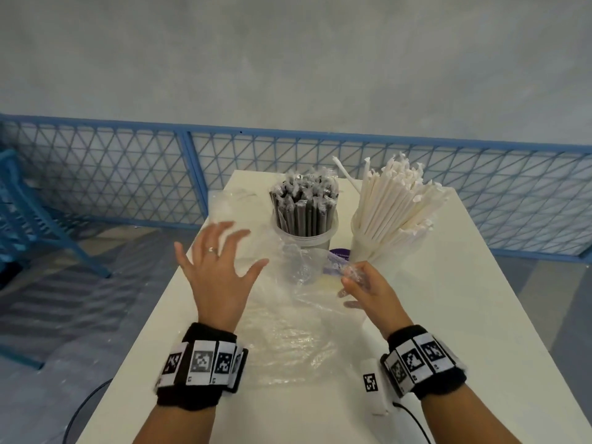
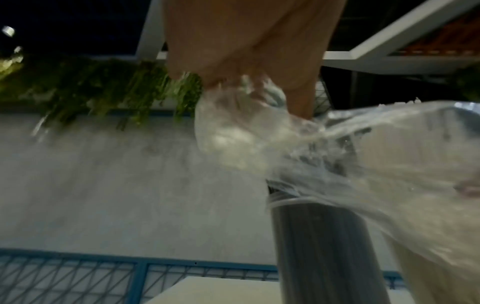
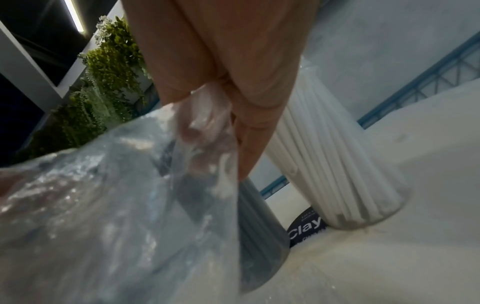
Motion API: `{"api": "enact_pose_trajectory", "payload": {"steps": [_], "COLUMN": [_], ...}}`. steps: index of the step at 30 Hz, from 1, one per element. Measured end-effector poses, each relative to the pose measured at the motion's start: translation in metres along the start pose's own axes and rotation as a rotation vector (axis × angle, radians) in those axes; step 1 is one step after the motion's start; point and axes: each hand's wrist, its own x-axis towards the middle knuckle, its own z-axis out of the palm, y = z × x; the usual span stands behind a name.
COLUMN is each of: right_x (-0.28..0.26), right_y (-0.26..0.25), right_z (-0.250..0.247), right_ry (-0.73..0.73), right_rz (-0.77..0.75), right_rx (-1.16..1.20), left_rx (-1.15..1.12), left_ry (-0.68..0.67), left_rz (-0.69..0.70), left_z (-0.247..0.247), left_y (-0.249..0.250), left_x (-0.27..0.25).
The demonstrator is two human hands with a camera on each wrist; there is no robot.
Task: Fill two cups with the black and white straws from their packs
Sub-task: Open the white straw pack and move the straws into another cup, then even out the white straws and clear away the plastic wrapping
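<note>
Left cup (image 1: 304,233): clear, far on the white table (image 1: 448,315), full of black straws (image 1: 302,203).
Right cup (image 1: 365,248): just beside it, full of white straws (image 1: 394,203).
Empty plastic pack (image 1: 288,315): crumpled, lying near.
Left hand (image 1: 217,270): fingers spread, holding nothing.
Right hand (image 1: 368,288): pinches the pack's edge.

My white worktop (image 1: 480,315) carries, at its far end, a clear cup of black straws (image 1: 304,216) and, to its right, a clear cup of white straws (image 1: 389,219), with a dark round printed label (image 1: 340,253) lying flat between their bases. Crumpled clear plastic packs (image 1: 288,341) lie over the worktop's middle and left. A small white marker-tagged device (image 1: 373,390) rests near the front edge.
</note>
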Motion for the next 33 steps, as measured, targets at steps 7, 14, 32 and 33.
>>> {"api": "enact_pose_trajectory", "payload": {"steps": [7, 14, 32, 33], "right_x": [0.000, 0.007, -0.014, -0.015], "right_y": [0.005, 0.021, 0.009, 0.012], "right_z": [0.014, 0.005, 0.019, 0.021], "right_ry": [0.195, 0.430, 0.290, 0.297], "right_rz": [0.097, 0.060, 0.003, 0.031], "right_rx": [0.279, -0.005, 0.007, 0.031], "left_rx": [-0.152, -0.311, -0.506, -0.608], "left_ry": [-0.251, -0.322, -0.334, -0.347], "left_rz": [-0.191, -0.561, -0.854, -0.886], "left_z": [-0.011, -0.021, -0.017, -0.019], "left_y": [-0.010, -0.043, -0.081, -0.077], "left_x": [-0.004, -0.012, -0.009, -0.009]}}
